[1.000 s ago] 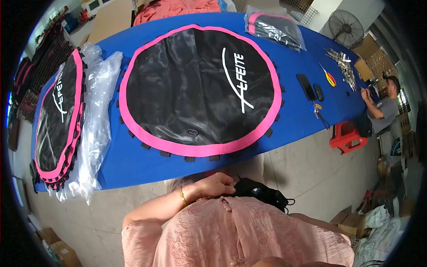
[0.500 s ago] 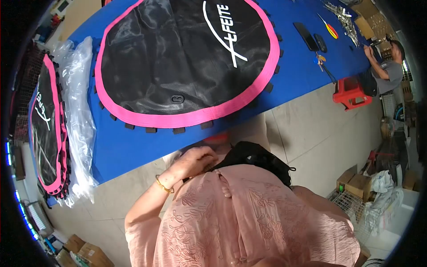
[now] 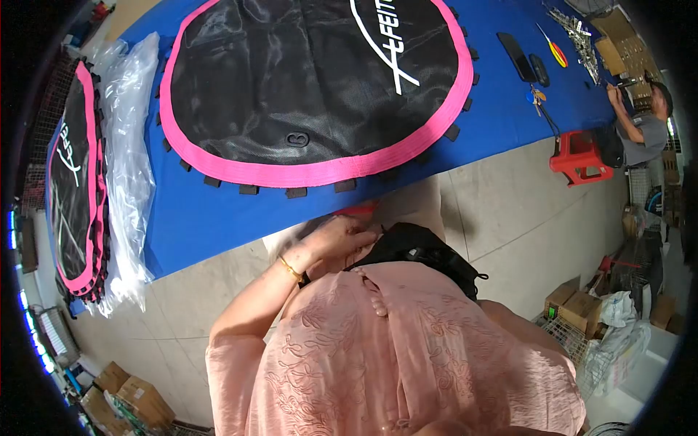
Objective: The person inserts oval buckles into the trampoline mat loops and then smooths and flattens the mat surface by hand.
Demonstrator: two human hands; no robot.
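Observation:
My left hand (image 3: pixel 336 238), with a gold bracelet at its wrist, is at my lap, its fingers curled beside a black bag or cloth (image 3: pixel 418 251). Whether those fingers hold anything is hidden. My right hand is out of sight. On the blue table (image 3: pixel 196 232) in front of me lies a round black mat (image 3: pixel 291 94) with a pink rim, black tabs and white lettering. Similar mats (image 3: pixel 76 196) are stacked at the left, beside clear plastic wrap (image 3: pixel 129 174).
A phone (image 3: pixel 515 56), keys (image 3: pixel 536 96), a red and yellow tool (image 3: pixel 557 54) and a pile of metal parts (image 3: pixel 579 40) lie on the table's right side. Near its end are another person (image 3: pixel 640 134) and a red stool (image 3: pixel 580 156). Boxes (image 3: pixel 145 400) stand on the floor.
The view has tilted down and shifted, so the table and mats sit higher in the picture. My hand at the lap has shifted slightly, its fingers remaining curled near the black item.

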